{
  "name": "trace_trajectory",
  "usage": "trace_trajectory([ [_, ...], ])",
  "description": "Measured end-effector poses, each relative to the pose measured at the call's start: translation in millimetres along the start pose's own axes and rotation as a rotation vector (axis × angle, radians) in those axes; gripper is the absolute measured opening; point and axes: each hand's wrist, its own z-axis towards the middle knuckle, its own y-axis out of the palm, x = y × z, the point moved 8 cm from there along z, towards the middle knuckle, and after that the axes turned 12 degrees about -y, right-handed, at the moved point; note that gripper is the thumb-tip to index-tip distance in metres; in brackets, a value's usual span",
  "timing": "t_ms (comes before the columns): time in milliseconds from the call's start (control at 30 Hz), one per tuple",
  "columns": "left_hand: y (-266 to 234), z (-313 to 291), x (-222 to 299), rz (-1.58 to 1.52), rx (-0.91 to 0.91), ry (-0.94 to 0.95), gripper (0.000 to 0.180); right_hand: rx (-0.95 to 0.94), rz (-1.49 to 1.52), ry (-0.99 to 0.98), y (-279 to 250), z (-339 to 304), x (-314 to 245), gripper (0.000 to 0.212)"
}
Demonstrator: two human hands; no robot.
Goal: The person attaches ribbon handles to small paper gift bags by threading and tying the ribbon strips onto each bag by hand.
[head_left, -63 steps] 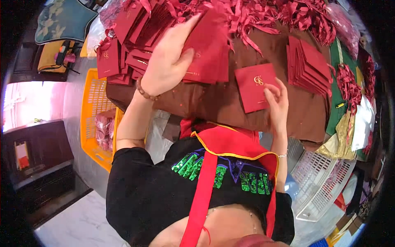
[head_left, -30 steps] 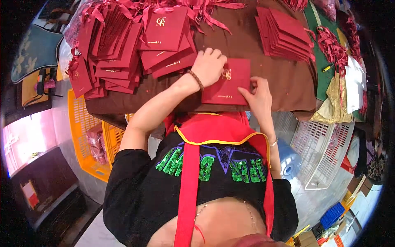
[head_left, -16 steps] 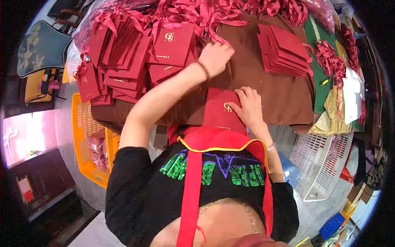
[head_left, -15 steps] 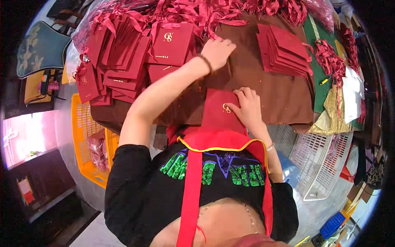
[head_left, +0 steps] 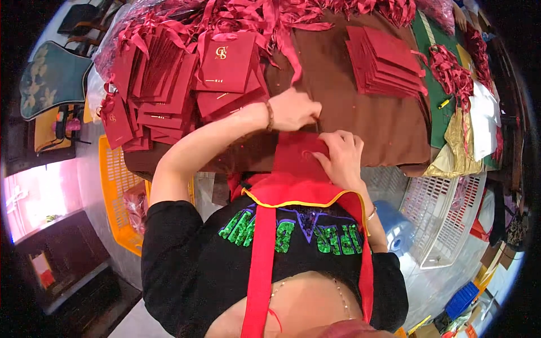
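Note:
A flat red paper gift bag (head_left: 296,155) with a gold emblem lies at the table's near edge, against my red apron. My right hand (head_left: 342,156) grips its right side, thumb across the front and fingers at the upper edge. Just above the bag's top edge, my left hand (head_left: 294,108) is closed in a pinch. A red ribbon (head_left: 292,59) runs from the far heap down to this hand; the fingertips partly hide what they hold.
Piles of red bags (head_left: 228,62) stand at the left, and another stack (head_left: 386,62) at the right. Loose ribbons (head_left: 236,17) heap along the far side. Below the brown-covered table (head_left: 389,132) are an orange crate (head_left: 115,197) and a white crate (head_left: 445,225).
My left hand has come nearer from the ribbon heap to the bag's top edge, drawing a ribbon strand with it. My right hand stays on the bag, shifted slightly.

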Motion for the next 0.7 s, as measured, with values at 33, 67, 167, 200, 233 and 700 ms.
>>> trace_trajectory([
  [33, 5, -13, 5, -0.068, -0.005, -0.016, 0.014, 0.000, 0.047, -0.004, 2, -3, 2, 0.037],
  [67, 10, -22, 9, -0.155, 0.030, 0.010, 0.015, -0.006, 0.048, 0.002, 2, -4, 3, 0.037],
  [167, 17, -37, 14, -0.307, 0.123, 0.034, 0.015, -0.027, 0.238, 0.114, 9, -5, 18, 0.032],
  [200, 16, -38, 11, -0.362, 0.162, -0.007, 0.015, -0.031, 0.341, 0.153, 13, -7, 25, 0.030],
  [233, 15, -40, 7, -0.419, 0.196, -0.049, 0.015, -0.036, 0.444, 0.197, 18, -9, 32, 0.027],
  [700, 34, -58, -9, -0.586, 0.438, -0.062, 0.012, -0.080, 0.587, 0.231, 15, -39, 39, 0.024],
])
